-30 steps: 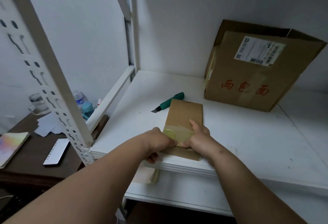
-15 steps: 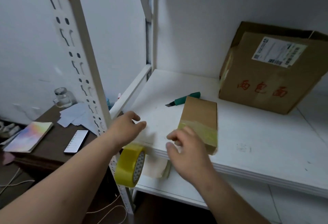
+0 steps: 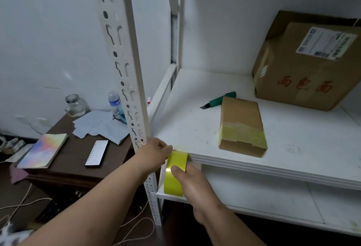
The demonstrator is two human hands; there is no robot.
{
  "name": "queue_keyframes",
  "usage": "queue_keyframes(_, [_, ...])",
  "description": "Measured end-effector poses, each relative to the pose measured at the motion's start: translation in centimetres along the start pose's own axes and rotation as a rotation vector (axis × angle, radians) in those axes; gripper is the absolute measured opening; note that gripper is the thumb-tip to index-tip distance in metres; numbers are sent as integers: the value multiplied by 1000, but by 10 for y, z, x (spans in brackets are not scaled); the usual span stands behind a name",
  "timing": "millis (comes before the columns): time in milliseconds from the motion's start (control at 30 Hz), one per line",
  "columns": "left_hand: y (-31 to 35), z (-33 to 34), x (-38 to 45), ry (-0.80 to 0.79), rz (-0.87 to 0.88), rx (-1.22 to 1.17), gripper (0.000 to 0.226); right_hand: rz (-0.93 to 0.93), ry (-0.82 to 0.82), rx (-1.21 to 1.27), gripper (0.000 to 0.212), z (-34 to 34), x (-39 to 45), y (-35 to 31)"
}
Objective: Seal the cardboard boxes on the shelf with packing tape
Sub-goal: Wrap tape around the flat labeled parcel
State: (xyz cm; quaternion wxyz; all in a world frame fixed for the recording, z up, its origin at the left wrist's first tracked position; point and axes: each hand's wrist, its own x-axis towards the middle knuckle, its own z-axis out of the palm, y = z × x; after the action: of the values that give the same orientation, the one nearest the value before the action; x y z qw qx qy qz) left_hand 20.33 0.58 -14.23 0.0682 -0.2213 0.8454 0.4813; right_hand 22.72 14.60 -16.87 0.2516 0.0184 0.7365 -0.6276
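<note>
Right hand (image 3: 192, 183): curled round the yellow tape roll (image 3: 174, 173), thumb pressed on its outer face, fingers hidden behind it.
Left hand (image 3: 154, 155): fingers bent and pinching at the roll's upper edge, just beside the front lip of the shelf (image 3: 293, 158).
Tape roll: held edge-on between both hands, at the shelf's front left corner, partly below the board's edge.
Small box (image 3: 242, 126): flat on the shelf near the front edge, right of the hands and apart from them; band of yellowish tape across its near end.
Utility knife (image 3: 218, 102): green handle, blade out, lying behind the small box, its handle end close to the box's far corner.
Large box (image 3: 304, 66): at the back right, tilted, white shipping label and red characters on its face.
Upright post (image 3: 129, 70): white, slotted, just left of the hands.
Desk (image 3: 68, 160): dark, lower left, carrying a phone (image 3: 96, 153), a colourful notebook (image 3: 44, 150), loose papers (image 3: 101, 124) and a glass jar (image 3: 75, 105).
</note>
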Motion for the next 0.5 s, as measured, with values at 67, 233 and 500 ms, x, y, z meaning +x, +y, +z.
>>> queue_keyframes(67, [-1, 5, 3, -35, -46, -153, 33, -2, 27, 79, 29, -1, 1, -4])
queue_keyframes(233, [4, 11, 6, -101, -205, -488, 19, -1, 121, 84, 49, -3, 1, -17])
queue_keyframes(500, [14, 13, 7, -25, -238, -519, 23, -31, 176, 54, 56, -2, 0, -22])
